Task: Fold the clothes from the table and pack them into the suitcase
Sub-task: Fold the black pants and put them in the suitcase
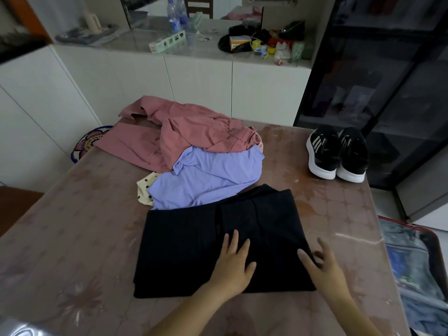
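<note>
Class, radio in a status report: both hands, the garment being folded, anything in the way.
Left hand flat on black garment, right hand at its right edge. Garment part-folded on table. Pink, lilac and dotted clothes wait behind. Suitcase open, right; path clear.

bare table point(72, 238) left, shoes point(337, 154) far right, clothes pile point(194, 146) behind

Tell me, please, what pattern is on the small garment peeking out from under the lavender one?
Cream with black polka dots, seen in the head view, left of the lavender garment.

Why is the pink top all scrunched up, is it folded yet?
Not folded. The pink top lies crumpled in a heap at the far side of the table, one part hanging over the edge.
</note>
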Action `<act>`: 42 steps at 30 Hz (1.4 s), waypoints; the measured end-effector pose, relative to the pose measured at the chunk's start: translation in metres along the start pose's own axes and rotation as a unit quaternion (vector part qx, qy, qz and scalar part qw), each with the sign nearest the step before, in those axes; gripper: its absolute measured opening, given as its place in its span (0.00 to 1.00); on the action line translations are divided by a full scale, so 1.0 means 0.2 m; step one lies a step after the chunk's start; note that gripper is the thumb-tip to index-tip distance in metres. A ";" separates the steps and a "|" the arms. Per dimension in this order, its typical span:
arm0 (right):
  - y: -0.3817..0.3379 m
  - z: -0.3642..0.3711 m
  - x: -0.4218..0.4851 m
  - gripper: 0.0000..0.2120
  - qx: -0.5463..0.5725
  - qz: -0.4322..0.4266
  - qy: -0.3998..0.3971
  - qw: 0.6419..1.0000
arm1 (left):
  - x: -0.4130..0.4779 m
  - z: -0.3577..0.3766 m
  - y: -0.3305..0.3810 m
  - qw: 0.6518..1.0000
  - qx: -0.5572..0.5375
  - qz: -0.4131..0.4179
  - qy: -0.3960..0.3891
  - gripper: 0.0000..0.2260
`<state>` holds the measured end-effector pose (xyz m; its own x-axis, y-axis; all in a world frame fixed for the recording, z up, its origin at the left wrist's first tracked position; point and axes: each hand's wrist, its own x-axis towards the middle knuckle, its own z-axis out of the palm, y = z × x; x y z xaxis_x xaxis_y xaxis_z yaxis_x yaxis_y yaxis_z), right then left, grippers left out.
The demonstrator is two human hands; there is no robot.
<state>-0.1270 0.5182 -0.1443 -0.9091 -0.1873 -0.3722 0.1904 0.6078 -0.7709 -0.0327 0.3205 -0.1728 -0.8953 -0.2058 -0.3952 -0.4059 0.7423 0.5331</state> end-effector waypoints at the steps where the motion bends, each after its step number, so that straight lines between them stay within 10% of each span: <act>1: -0.03 0.01 0.04 0.33 0.022 0.051 -0.002 0.998 | 0.01 -0.02 0.00 0.999 -0.041 -0.006 0.001 0.26; 6: -0.27 0.02 0.04 0.10 0.128 0.051 -0.065 0.988 | -0.06 -0.26 -0.02 0.958 -0.278 -0.011 0.064 0.23; 12: -0.60 0.39 -0.32 0.21 -0.049 -0.250 -0.159 0.954 | -0.21 -0.49 -0.09 0.835 -0.545 0.011 0.070 0.24; 16: -0.66 0.59 -0.48 0.27 -0.116 -0.289 -0.302 0.901 | -0.23 -0.55 -0.23 0.869 -0.459 -0.032 0.183 0.18; 23: -0.41 0.70 -0.37 0.47 -0.494 -0.388 -0.191 0.754 | -0.22 -0.48 -0.60 0.868 -0.358 -0.126 0.319 0.27; 36: -0.34 0.84 -0.30 0.54 -0.512 -0.369 -0.191 0.751 | -0.22 -0.42 -0.85 0.917 -0.163 -0.112 0.345 0.33; 42: -0.35 0.86 -0.32 0.41 -0.489 -0.377 -0.192 0.763 | -0.22 -0.36 -0.83 0.936 -0.045 -0.210 0.277 0.32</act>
<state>-0.0191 0.3547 -0.1546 -0.4117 -0.8667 -0.2818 -0.8717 0.4647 -0.1556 0.0611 0.1617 -0.1900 -0.6007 -0.7857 -0.1481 -0.7351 0.4699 0.4887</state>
